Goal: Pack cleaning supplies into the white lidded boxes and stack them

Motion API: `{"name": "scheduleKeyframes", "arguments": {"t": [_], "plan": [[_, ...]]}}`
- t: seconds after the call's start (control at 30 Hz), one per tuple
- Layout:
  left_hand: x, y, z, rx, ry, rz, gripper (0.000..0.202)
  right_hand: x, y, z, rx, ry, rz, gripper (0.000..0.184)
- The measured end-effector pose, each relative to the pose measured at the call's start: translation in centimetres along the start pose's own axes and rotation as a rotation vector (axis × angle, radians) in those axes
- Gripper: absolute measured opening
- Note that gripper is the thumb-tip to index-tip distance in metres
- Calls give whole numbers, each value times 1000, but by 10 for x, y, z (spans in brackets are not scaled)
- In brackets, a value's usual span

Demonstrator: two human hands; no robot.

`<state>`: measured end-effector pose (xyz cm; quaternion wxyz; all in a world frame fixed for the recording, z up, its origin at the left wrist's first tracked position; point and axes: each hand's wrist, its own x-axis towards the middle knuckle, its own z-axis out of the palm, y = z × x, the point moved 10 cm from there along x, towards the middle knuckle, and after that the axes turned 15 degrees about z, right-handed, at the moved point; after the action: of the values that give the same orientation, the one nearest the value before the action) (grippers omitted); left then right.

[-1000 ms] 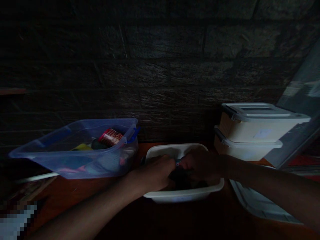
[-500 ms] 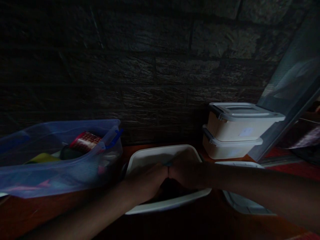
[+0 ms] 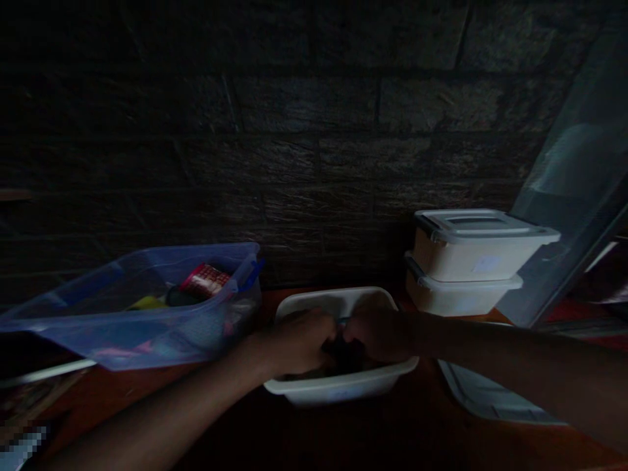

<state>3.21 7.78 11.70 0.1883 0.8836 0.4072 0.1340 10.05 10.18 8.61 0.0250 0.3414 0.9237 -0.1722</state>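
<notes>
Both hands are down inside a white plastic bin (image 3: 343, 392) that stands in front of me. My left hand (image 3: 307, 340) is closed, its fingers curled at the bin's middle. Close by on the right, my right hand (image 3: 375, 330) is closed too, its knuckles near the left one. A small bluish bit of something (image 3: 343, 320) shows between them, too dark to name. The bin's floor and its contents lie in deep shadow.
A clear blue tub (image 3: 161, 333) with a red patterned packet (image 3: 205, 281) inside stands left. Two lidded white boxes (image 3: 471, 261) are stacked at the right back. A white lid (image 3: 490, 392) lies under my right forearm. A dark brick wall (image 3: 294, 163) rises behind.
My hands have drawn slightly apart inside the bin. The view has shifted, so the bin and blue tub now appear farther right.
</notes>
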Motion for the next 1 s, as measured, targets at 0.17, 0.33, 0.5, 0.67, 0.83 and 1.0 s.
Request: {"name": "scheduleKeyframes", "arguments": {"t": [0.17, 0.33, 0.5, 0.67, 0.83, 1.0], "plan": [[-18, 16, -42, 115, 91, 47, 18, -26, 3, -40, -139, 99, -15, 17], [-68, -10, -68, 114, 375, -90, 23, -64, 44, -86, 30, 438, 160, 21], [-116, -66, -53, -4, 564, -253, 41, -95, 93, -79, 313, 570, 292, 43], [-112, -76, -29, -229, 559, -245, 39, -90, 125, -18, 711, 328, 398, 56], [-105, -67, -19, -299, 566, -221, 40, -85, 131, 9, 903, 270, 441, 57], [-106, -63, -12, -315, 559, -236, 42, -96, 131, 10, 960, 280, 471, 67]]}}
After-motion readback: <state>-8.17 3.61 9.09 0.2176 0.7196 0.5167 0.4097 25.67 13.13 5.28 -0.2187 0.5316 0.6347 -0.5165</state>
